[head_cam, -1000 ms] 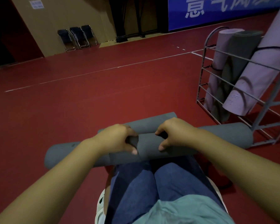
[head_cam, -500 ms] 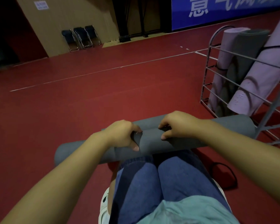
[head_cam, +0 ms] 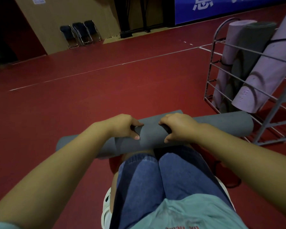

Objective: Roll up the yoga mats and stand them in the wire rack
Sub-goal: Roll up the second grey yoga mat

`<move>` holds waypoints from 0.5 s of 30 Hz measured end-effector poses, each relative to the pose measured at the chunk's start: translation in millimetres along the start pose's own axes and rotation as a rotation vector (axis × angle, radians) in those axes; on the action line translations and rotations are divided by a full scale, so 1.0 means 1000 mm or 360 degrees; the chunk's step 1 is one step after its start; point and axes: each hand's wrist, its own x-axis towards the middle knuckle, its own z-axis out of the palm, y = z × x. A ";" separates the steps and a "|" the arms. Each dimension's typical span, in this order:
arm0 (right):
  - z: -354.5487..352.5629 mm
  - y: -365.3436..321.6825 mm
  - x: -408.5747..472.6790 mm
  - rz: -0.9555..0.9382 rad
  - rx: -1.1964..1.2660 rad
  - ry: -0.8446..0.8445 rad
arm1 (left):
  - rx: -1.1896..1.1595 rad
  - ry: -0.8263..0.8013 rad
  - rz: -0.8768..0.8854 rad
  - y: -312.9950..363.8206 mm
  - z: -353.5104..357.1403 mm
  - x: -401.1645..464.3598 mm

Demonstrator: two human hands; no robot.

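A grey yoga mat (head_cam: 221, 124) lies rolled across the red floor just beyond my knees, with a short flat strip still showing behind the roll. My left hand (head_cam: 122, 126) grips the roll left of its middle, fingers curled over the top and thumb toward me. My right hand (head_cam: 177, 126) grips it just right of the middle in the same way. The wire rack (head_cam: 212, 63) stands at the right, and the roll's right end lies close to its base. In the rack lean a purple mat (head_cam: 269, 66), a grey mat (head_cam: 251, 43) and another purple mat (head_cam: 229, 47).
I kneel in blue jeans (head_cam: 163, 179) on the red floor (head_cam: 73, 104). A black strap (head_cam: 229, 179) lies by my right leg. Three folding chairs (head_cam: 80, 33) stand at the far wall. White court lines cross the floor ahead.
The flat strip of mat beyond the roll has become shorter as my hands rolled the mat away from me. The roll's right end has come nearer to the rack.
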 end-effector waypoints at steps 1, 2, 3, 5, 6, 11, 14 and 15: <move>-0.002 0.002 0.004 -0.0007 0.0013 -0.0021 | 0.0051 0.0069 0.0005 0.000 0.002 -0.004; -0.004 0.004 0.008 -0.0012 0.0029 -0.0047 | 0.0128 0.0125 0.0013 -0.001 0.005 -0.007; -0.006 0.006 0.011 -0.0017 0.0047 -0.0079 | 0.0204 0.0157 0.0022 -0.001 0.009 -0.011; -0.010 0.013 0.018 -0.0028 0.0096 -0.0153 | 0.0270 0.0205 0.0031 0.001 0.019 -0.015; -0.012 0.016 0.021 -0.0031 0.0129 -0.0194 | 0.0285 0.0227 0.0022 0.002 0.024 -0.015; -0.019 0.022 0.034 -0.0050 0.0172 -0.0342 | 0.0505 0.0294 -0.0114 0.003 0.041 0.004; -0.009 0.018 0.034 -0.0059 0.0060 -0.0321 | 0.0461 0.0374 -0.0106 0.000 0.039 0.008; -0.004 0.015 0.033 -0.0052 0.0020 -0.0274 | 0.0425 0.0389 -0.0098 -0.003 0.037 0.008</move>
